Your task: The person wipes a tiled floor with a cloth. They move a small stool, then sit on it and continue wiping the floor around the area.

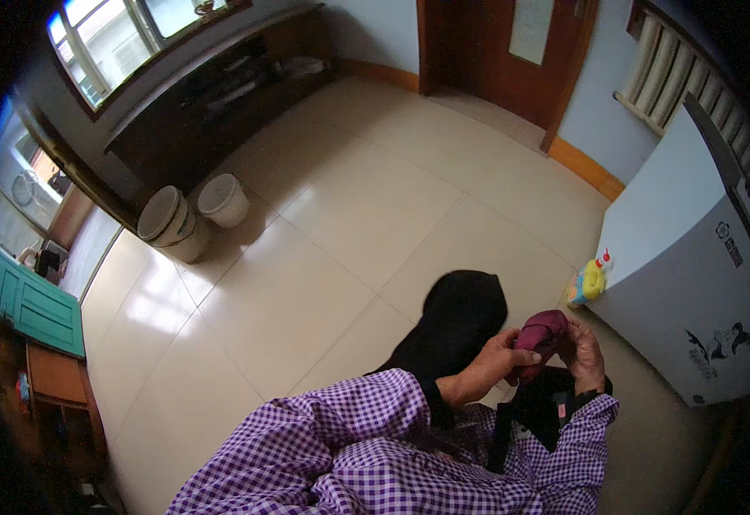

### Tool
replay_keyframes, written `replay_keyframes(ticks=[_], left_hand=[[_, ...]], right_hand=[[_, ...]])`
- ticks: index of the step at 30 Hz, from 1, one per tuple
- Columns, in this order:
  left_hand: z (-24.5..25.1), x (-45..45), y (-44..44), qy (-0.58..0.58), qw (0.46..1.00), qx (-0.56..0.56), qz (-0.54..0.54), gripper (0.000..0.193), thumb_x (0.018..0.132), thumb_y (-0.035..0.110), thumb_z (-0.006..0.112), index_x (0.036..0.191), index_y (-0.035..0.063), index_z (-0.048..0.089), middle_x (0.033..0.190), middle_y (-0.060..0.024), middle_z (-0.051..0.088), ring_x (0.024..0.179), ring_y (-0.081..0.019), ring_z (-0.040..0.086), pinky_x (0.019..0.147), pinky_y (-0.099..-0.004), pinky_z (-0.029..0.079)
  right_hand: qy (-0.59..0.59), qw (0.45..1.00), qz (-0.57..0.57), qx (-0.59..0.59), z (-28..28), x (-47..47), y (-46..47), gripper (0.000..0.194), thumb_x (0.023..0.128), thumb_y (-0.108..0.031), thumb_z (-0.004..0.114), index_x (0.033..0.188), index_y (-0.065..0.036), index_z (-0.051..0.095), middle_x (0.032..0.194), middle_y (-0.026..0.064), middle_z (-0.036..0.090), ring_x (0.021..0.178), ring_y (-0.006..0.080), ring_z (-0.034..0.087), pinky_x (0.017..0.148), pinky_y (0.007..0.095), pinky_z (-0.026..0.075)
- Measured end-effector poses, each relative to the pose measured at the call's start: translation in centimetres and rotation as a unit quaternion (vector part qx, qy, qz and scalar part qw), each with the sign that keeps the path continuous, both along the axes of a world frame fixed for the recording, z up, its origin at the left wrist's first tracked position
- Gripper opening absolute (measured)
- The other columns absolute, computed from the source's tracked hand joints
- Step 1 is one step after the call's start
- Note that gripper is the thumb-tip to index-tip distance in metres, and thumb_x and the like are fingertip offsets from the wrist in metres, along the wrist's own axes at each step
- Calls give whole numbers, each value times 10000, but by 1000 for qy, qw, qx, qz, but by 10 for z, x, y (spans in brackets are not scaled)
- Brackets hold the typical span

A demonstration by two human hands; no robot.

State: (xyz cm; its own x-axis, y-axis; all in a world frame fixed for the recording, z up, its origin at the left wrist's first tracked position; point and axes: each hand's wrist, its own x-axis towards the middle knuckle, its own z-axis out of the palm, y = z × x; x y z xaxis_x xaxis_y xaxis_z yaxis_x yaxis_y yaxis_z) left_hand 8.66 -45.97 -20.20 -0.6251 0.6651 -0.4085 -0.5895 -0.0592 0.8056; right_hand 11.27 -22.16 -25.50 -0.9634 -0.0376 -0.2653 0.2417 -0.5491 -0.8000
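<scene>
A bundle of dark red cloth point(542, 331) is held up in front of my body, above my lap. My left hand point(492, 367) grips it from the left, with the thumb pressed across its lower side. On the other side my right hand point(584, 353) has its fingers around the cloth's right edge; some of those fingertips are hidden behind it. The cloth looks folded or rolled; its exact kind cannot be told. My knee in black trousers point(465, 302) lies just left of the hands. Both arms wear purple checked sleeves.
At the right stands a grey refrigerator point(677, 309), with a yellow pump bottle point(588, 281) on the floor beside it. White plastic buckets point(172, 225) stand on the tiled floor point(343, 244) at the left, near a dark cabinet point(220, 96). A brown door point(478, 58) is at the back.
</scene>
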Motion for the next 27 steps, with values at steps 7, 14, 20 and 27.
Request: replay_keyframes(ticks=[7,14,20,27], left_hand=[[-36,-14,-9,-92,991,89,43,462,900,134,682,1325,51,523,1157,-65,635,1013,-194,610,843,-337,501],[-49,-27,-34,-59,994,70,51,478,902,37,642,1355,16,490,1114,-57,619,952,-187,577,824,-335,463],[-52,-26,-50,-65,992,106,9,626,862,45,688,1433,10,432,1328,-109,583,1191,-248,580,1009,-404,474],[-56,-38,-59,-75,982,156,80,629,884,117,693,1443,26,419,1351,-111,563,1191,-254,578,1003,-394,484]], right_hand=[[-23,996,68,55,-7,-13,2,337,960,-231,600,1201,3,622,1118,113,691,1014,238,669,894,395,531],[-59,986,149,44,-22,-63,-16,344,940,-191,628,1217,14,607,1118,101,690,1017,221,672,919,386,528],[-53,969,240,26,-28,-83,-33,269,920,-192,661,1131,-33,611,980,41,682,860,158,667,789,316,547],[-48,993,96,49,-37,-71,-22,275,953,-246,642,1149,-62,581,940,31,649,851,174,659,771,368,568]])
